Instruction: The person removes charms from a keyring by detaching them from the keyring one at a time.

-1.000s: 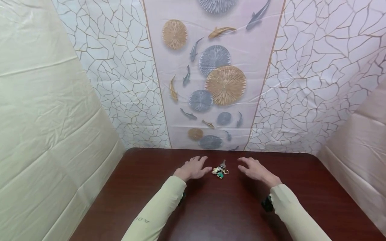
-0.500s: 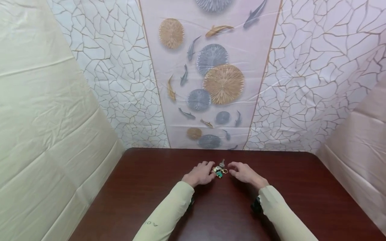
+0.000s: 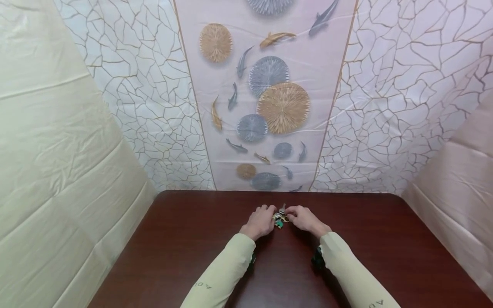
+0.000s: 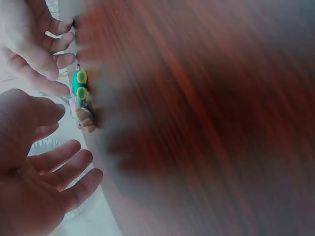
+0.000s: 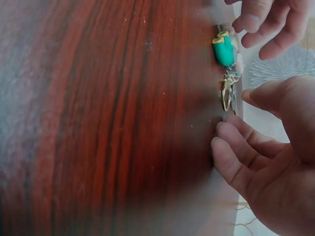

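Observation:
A bunch of keys with charms lies on the dark table between my two hands. It has a green charm with yellow rims (image 3: 279, 223), a gold ring (image 5: 226, 97) and a silver key (image 3: 283, 209) that points away from me. My left hand (image 3: 261, 221) is at the left side of the bunch, its fingers loosely bent and nothing gripped. At the right, my right hand (image 3: 304, 219) has its thumb and fingertips beside the gold ring. A gap shows between thumb and fingers in the right wrist view; contact with the ring is unclear. A pale charm (image 4: 87, 122) is partly hidden.
The reddish-brown table (image 3: 192, 239) ends just beyond the keys. Behind it hangs a patterned cloth (image 3: 285, 107) with fish and round shapes. Cream fabric walls (image 3: 77, 171) stand at both sides. A dark device (image 3: 318, 259) is strapped to the right wrist.
Both hands have moved inward from either side and are now close beside the keys. The bunch stays in place on the table; the head view has shifted slightly.

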`<state>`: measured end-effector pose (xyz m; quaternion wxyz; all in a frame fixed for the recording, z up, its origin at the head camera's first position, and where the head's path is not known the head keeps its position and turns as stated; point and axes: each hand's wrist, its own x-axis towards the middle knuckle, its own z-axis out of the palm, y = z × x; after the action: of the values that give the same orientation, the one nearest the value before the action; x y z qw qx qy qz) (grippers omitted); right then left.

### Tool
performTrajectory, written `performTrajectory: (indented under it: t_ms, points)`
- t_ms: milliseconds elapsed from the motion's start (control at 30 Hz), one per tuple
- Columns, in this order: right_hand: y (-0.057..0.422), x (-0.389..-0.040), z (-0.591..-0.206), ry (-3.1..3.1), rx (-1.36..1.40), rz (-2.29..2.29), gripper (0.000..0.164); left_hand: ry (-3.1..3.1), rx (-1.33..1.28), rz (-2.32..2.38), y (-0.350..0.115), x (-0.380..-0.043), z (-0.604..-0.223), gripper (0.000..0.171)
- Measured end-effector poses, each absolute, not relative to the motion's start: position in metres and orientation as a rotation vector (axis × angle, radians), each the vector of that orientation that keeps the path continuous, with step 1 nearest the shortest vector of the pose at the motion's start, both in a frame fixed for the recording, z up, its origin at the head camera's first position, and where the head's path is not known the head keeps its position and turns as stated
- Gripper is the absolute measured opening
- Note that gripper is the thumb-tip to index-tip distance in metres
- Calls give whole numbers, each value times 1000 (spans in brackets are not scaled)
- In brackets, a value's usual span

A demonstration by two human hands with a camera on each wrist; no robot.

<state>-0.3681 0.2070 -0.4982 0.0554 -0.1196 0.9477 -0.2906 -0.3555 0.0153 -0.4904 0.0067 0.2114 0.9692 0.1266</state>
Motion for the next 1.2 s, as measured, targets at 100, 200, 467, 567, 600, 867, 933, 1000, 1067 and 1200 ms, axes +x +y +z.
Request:
performTrajectory:
  t_ms: [100, 200, 467, 567, 600, 867, 933, 1000, 1067, 1200]
  points:
    - [206, -370, -500, 2893, -344, -863, 25, 3026, 654, 409, 21, -357, -492, 34]
    - [204, -371, -502, 2895, -338, -848, 25, 3026, 639, 376, 25, -358, -495, 37]
    - [203, -373, -505, 2913, -326, -794, 22, 3055, 626, 248, 30, -360, -500, 39]
    - [204, -373, -505, 2923, -313, -783, 19, 3060, 630, 247, 31, -359, -498, 34]
    - [204, -373, -505, 2925, -309, -779, 17, 3064, 632, 247, 31, -358, -498, 32]
    - [200, -370, -503, 2920, -350, -743, 7, 3055, 602, 248, 32, -356, -499, 14]
    - [199, -369, -502, 2921, -370, -736, 8, 3053, 593, 235, 31, -356, -498, 9]
    - [199, -366, -501, 2918, -376, -747, 10, 3045, 583, 216, 31, -355, -498, 9]
    - [199, -364, -500, 2918, -391, -756, 11, 3034, 571, 205, 30, -355, -497, 16]
    - [200, -359, -498, 2909, -426, -807, 12, 2990, 550, 241, 28, -355, -496, 31]
